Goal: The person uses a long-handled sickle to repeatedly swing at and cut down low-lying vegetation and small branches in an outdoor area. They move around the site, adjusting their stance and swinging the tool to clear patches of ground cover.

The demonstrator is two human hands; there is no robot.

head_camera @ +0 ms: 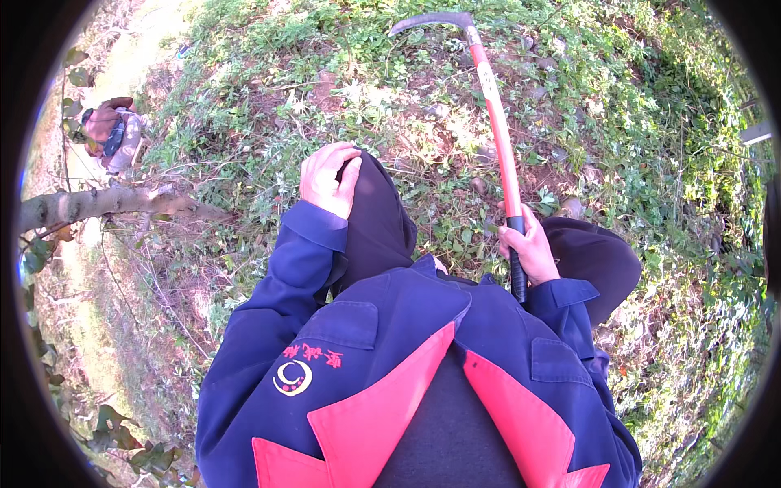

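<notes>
My right hand [532, 246] grips the black-wrapped end of a long-handled sickle [499, 128]. Its red shaft points away from me, and the curved metal blade [430, 22] hooks to the left at the far end, over low weeds. On my bent left knee [379, 213], in dark trousers, rests my left hand [329, 180], with no tool in it. Its fingers curl over the far side of the knee and are partly hidden. My right knee [589, 259] is bent out to the side beyond the right hand.
Leafy weeds [268, 79] and scattered stones [479, 185] cover the ground ahead. A tree trunk or thick branch [110, 204] juts in from the left, with thin twigs below. Farther off at the left, another person [116, 134] is bent low. Dense vines [689, 201] grow on the right.
</notes>
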